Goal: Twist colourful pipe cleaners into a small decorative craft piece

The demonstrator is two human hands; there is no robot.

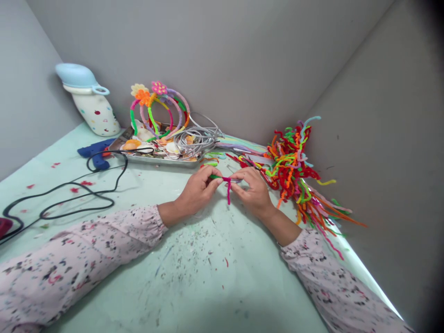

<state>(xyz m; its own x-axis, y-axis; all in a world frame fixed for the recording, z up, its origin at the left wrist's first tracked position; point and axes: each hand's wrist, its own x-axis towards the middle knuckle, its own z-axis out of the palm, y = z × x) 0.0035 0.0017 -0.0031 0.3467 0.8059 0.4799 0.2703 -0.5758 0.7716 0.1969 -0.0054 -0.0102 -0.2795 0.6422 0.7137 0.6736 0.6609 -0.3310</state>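
Plain grey walls (222,55) around pale-green, speck-littered counter (208,286). White bottle with pale-blue lid (95,111), small coloured printed motifs, back left. Left hand (194,190) and right hand (255,192), fingertips pinched closed, grip fuzzy green-and-magenta strip (229,192) between them, magenta end dangling.

A: From my remote post, what is the supporting surface?
B: I see a pale green tabletop (263,286), speckled with debris (187,256). Left: a bottle (95,113), a blue glue gun (100,162), looped black cord (114,202), red scraps (87,183). Rear centre: a metal tray (163,161). Right: a multicoloured heap of fuzzy stems (294,162).
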